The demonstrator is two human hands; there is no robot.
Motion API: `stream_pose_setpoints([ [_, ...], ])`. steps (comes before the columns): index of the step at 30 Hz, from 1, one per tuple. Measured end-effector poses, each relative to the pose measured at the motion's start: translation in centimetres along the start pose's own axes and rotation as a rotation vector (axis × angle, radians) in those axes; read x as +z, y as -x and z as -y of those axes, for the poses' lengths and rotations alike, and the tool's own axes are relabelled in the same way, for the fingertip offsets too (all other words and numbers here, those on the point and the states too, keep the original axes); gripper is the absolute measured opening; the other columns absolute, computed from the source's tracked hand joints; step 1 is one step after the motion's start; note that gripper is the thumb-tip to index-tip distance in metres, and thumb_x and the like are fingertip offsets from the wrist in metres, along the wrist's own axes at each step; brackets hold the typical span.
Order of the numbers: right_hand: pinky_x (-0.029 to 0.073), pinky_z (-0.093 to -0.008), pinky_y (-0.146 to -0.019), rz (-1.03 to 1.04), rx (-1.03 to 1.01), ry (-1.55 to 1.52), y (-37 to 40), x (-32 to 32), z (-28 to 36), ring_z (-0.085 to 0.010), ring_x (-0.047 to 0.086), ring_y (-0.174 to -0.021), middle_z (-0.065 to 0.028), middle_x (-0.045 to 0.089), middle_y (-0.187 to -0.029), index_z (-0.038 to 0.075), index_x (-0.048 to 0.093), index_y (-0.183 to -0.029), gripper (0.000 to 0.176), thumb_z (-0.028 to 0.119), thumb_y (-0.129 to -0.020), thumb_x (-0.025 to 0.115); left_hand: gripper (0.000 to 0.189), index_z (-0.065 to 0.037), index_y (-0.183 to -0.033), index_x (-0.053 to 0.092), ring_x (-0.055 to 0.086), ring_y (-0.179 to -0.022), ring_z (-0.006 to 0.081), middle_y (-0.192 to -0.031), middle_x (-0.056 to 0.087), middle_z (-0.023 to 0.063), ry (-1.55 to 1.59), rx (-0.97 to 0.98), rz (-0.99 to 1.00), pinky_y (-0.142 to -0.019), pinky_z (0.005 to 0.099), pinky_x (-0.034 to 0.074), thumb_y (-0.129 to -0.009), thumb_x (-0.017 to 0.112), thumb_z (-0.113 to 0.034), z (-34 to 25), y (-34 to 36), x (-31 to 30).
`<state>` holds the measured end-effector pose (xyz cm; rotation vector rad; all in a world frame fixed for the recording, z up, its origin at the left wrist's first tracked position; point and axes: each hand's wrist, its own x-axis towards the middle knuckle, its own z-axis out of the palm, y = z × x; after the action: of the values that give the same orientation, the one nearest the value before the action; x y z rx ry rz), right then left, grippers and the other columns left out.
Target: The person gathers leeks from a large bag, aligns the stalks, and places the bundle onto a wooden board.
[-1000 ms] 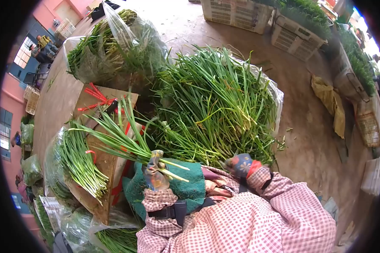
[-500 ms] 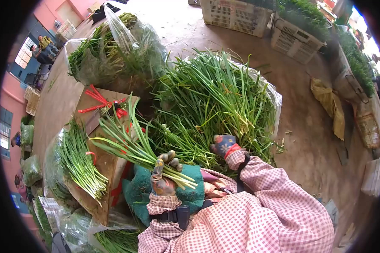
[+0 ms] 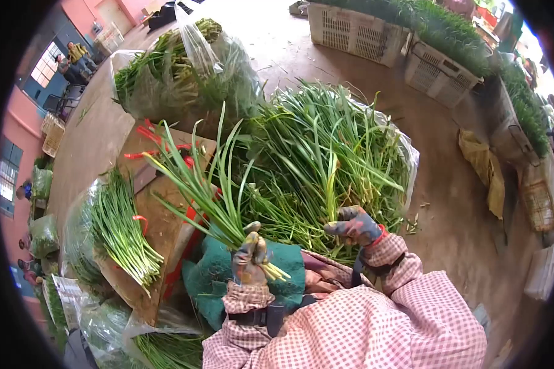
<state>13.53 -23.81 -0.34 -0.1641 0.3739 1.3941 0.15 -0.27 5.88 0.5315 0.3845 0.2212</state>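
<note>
My left hand (image 3: 250,261), in a stained glove, is closed around a small bunch of green stalks (image 3: 218,209), with pale ends sticking out below over a green cloth (image 3: 212,277). My right hand (image 3: 356,226), gloved too, pinches a yellowish-green stalk (image 3: 332,184) at the edge of a large leafy heap (image 3: 326,138) in a clear bag. On the left, a bundle (image 3: 120,224) with a red tie lies on a wooden board (image 3: 157,200). Red ties (image 3: 157,144) lie at the board's far end.
Behind the board stands a bag of greens (image 3: 184,74). White crates (image 3: 357,37) filled with greens line the back right. A yellowish sack (image 3: 481,166) lies on the floor at right. Two people (image 3: 74,58) are at the far left. More bagged greens (image 3: 43,237) stand along the left.
My right hand has turned and lifted slightly, now pinching a stalk upright from the heap. My left hand has closed round its bunch, which stands more upright. The view has shifted slightly.
</note>
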Motion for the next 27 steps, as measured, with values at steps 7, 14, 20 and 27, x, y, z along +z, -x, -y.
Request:
stream_pose_setpoints([
  [7, 0.048, -0.0267, -0.060, 0.087, -0.203, 0.415, -0.9, 0.8, -2.4, -0.0294, 0.056, -0.089, -0.0273, 0.048, -0.107, -0.001, 0.036, -0.112, 0.044, -0.006, -0.071, 0.051, 0.051, -0.002, -0.117, 0.037, 0.059, -0.076, 0.0216, -0.114, 0.046, 0.0198, -0.357, -0.014, -0.070, -0.044, 0.0199, 0.048, -0.072, 0.060, -0.004, 2.8, -1.8, -1.1],
  [14, 0.046, -0.0207, -0.063, -0.145, -0.390, 1.302, -1.3, 4.4, -5.4, -0.0099, 0.057, -0.076, -0.0091, 0.061, -0.089, -0.003, 0.057, -0.093, 0.027, 0.011, -0.072, 0.064, 0.033, 0.000, -0.103, 0.053, 0.046, -0.043, 0.0087, -0.086, 0.060, 0.0079, -0.365, -0.244, -0.148, -0.037, 0.0184, 0.037, -0.078, 0.056, -0.021, 4.1, -2.1, 0.7],
  [20, 0.039, -0.0165, -0.048, -0.118, -0.300, 0.843, -0.3, 3.9, -5.7, -0.0041, 0.053, -0.062, -0.0032, 0.060, -0.078, -0.002, 0.057, -0.092, 0.022, 0.016, -0.080, 0.055, 0.023, 0.000, -0.088, 0.060, 0.042, -0.041, 0.0069, -0.050, 0.046, -0.0017, -0.190, -0.192, -0.227, -0.038, 0.0180, 0.033, -0.075, 0.060, -0.019, 4.3, -3.1, -0.3],
  [27, 0.042, -0.0316, -0.045, -0.996, -0.655, 2.230, 2.9, 1.9, -1.1, -0.0181, 0.054, -0.048, -0.0089, 0.058, -0.060, 0.008, 0.058, -0.069, 0.025, 0.031, -0.079, 0.053, 0.022, 0.001, -0.090, 0.059, 0.050, -0.052, 0.0080, -0.088, 0.060, 0.0111, -0.053, 0.008, 0.139, -0.045, 0.0213, 0.041, -0.075, 0.058, -0.015, 4.1, -3.3, -2.6],
])
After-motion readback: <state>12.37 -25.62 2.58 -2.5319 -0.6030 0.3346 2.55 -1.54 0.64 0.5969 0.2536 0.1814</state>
